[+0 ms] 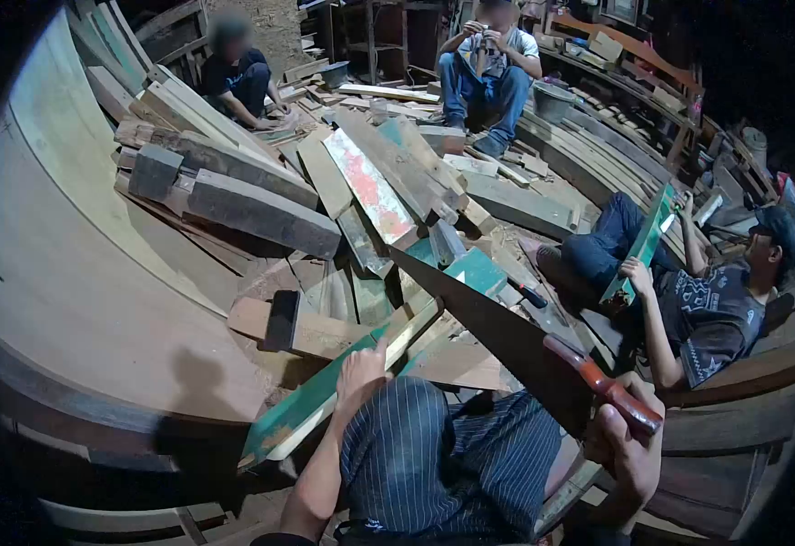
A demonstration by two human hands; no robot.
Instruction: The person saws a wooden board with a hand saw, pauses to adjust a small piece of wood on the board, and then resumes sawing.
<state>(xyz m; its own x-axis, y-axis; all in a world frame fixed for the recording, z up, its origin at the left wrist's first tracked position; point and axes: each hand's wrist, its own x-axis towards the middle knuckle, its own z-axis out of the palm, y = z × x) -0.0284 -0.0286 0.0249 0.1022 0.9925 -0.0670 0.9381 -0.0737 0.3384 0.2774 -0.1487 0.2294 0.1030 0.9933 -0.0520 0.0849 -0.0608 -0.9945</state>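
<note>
My right hand (627,446) is wrapped round the reddish-brown handle of a handsaw (493,318). Its long dark blade slants up and left across the middle of the head view, tip by the end of a red-and-white painted board (368,185). The far end of a green-painted wooden board (311,393) comes right up to the blade. My left hand (361,375) is closed on this board, beside my left knee. The board slopes down to the left, showing a pale bare edge. Under it lies a brown plank (325,329) bearing a dark rectangular block (280,320).
Stacked timber beams (261,212) and loose boards fill the floor ahead. A large curved wooden panel (79,264) rises at left. To the right, a seated person (707,309) holds another green board (641,244). Two more people sit at the back, near a grey bucket (552,102).
</note>
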